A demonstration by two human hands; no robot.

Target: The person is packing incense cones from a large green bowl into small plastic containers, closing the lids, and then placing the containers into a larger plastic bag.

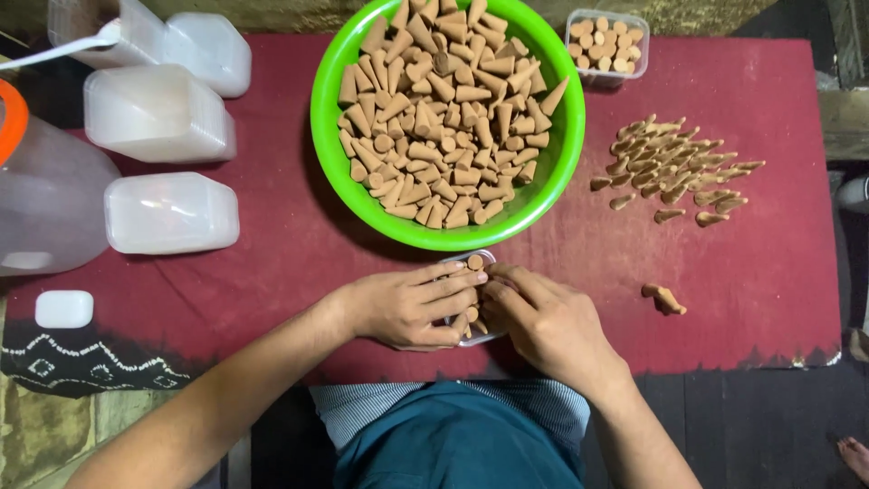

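A small clear plastic box [472,257] with brown cones standing in it sits on the red cloth [272,272], just in front of a green bowl [561,127]. My left hand [407,306] wraps the box's left side, fingers laid across it. My right hand [541,319] rests on its right side, fingertips pinched over the cones inside. The bowl is heaped with several brown incense cones [444,118]. Most of the small box is hidden under my fingers.
Loose cones [674,167] lie in a pile at the right, and two more cones [665,299] lie nearer me. A filled clear box [605,41] stands behind the bowl. Stacks of empty clear boxes [163,113] and a large jug [41,195] occupy the left. A small white lid [63,309] lies nearby.
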